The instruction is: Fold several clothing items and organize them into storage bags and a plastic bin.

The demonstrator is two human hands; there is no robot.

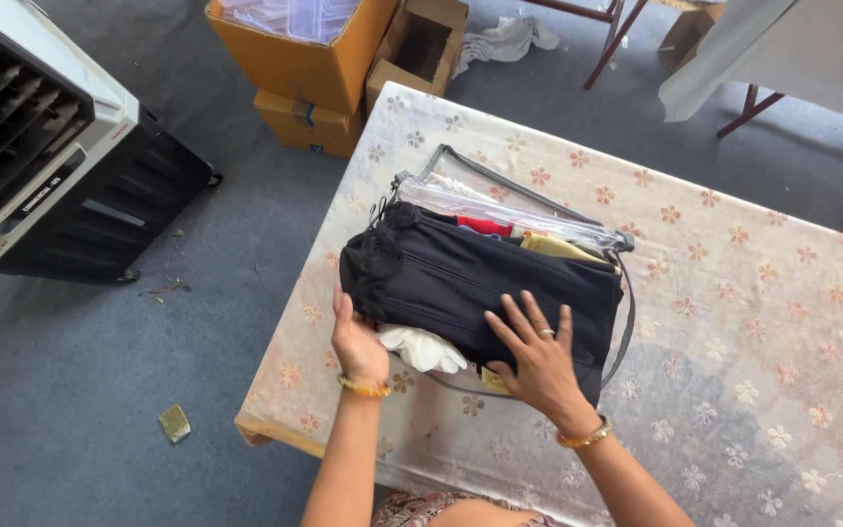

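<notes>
a folded black garment [480,278] is lying on top of a clear zippered pouch [500,210] near the front left part of the surface [734,322], which is covered with a pale flowered cloth. the garment's long axis is running from the upper left, toward the cardboard boxes [309,59] on the floor, down to the lower right, and its gathered end is pointing to the left edge of the surface.

the left hand [356,342] is cupping the garment's near left corner, fingers tucked against the fabric, so how wide it is spread is hard to tell. the right hand [539,356] is lying flat and spread wide on the garment's near right part, pressing on it rather than gripping.

a white bundle [423,348] is poking out from under the garment between the hands; what it is cannot be made out. red and yellow items are showing through the pouch behind the garment, mostly hidden. a grey air cooler [51,146] on the floor is being cut off by the left edge.
</notes>
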